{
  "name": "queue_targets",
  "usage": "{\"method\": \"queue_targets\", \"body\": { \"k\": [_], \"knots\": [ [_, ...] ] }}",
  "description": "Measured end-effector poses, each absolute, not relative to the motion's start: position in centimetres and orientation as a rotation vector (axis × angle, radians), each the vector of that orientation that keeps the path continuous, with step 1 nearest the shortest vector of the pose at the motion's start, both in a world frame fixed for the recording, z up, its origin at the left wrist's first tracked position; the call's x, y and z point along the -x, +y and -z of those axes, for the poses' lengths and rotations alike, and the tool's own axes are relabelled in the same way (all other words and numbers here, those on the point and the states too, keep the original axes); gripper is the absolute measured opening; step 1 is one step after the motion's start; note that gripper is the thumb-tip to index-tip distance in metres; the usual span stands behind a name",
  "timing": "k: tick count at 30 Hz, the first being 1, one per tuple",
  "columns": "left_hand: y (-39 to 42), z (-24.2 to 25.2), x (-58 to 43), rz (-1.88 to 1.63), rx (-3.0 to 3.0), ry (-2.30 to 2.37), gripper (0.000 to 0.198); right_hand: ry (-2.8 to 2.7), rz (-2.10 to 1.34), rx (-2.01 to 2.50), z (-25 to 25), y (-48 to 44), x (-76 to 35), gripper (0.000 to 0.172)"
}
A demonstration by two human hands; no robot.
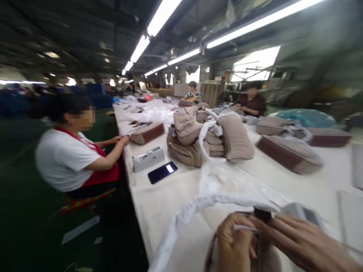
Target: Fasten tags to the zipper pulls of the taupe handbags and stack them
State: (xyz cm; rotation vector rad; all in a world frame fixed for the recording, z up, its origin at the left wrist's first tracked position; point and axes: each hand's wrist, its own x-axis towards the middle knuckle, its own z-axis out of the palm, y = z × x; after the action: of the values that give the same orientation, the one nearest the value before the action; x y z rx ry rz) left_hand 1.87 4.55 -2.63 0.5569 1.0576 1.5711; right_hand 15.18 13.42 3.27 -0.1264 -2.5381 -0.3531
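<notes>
A taupe handbag (268,251) is at the table's near edge, partly hidden by my hands and cut off by the frame. Its handle (185,215), wrapped in white material, arches up to the left. My left hand (236,241) is closed, pinching a thin white strip (245,227) at the top of the bag. Close beside it, my right hand (304,240) reaches in from the right, fingers together and pressed on the bag near a dark brown piece (262,214). Its thumb is hidden.
Several taupe bags (184,147) are heaped mid-table; others with brown bases (283,153) lie at right. A dark phone (162,172) rests beside a whitish box (149,158). A grey device (302,212) sits behind my right hand. One co-worker (70,151) sits at left, others beyond.
</notes>
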Motion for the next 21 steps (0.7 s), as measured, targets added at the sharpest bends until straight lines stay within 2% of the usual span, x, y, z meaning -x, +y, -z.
{"method": "queue_targets", "body": {
  "k": [2, 7, 10, 13, 17, 21],
  "knots": [
    [4.7, 2.3, -2.1, -1.617, -0.543, 1.055, 0.009, -2.683, 0.382, 0.139, -3.4, 13.1, -16.3, 0.038],
    [4.1, 1.6, -0.8, -1.562, -0.493, 0.867, 0.004, -2.652, 0.344, 0.271, -2.2, 12.6, -16.1, 0.033],
    [4.1, 1.0, 0.7, -1.494, -0.461, 0.701, 0.020, -2.609, 0.312, 0.277, -1.7, 12.1, -15.8, 0.034],
    [4.8, 0.5, 2.1, -1.333, -0.420, 0.731, 0.037, -2.606, 0.327, 0.258, -1.9, 12.0, -15.7, 0.033],
    [5.8, 0.3, 3.1, -1.081, -0.537, 0.872, 0.029, -2.610, 0.387, 0.238, -2.4, 12.0, -15.4, 0.030],
    [5.8, 0.3, 2.8, -1.055, -0.549, 0.898, 0.027, -2.613, 0.445, 0.245, -2.6, 11.8, -14.9, 0.027]
  ]
}}
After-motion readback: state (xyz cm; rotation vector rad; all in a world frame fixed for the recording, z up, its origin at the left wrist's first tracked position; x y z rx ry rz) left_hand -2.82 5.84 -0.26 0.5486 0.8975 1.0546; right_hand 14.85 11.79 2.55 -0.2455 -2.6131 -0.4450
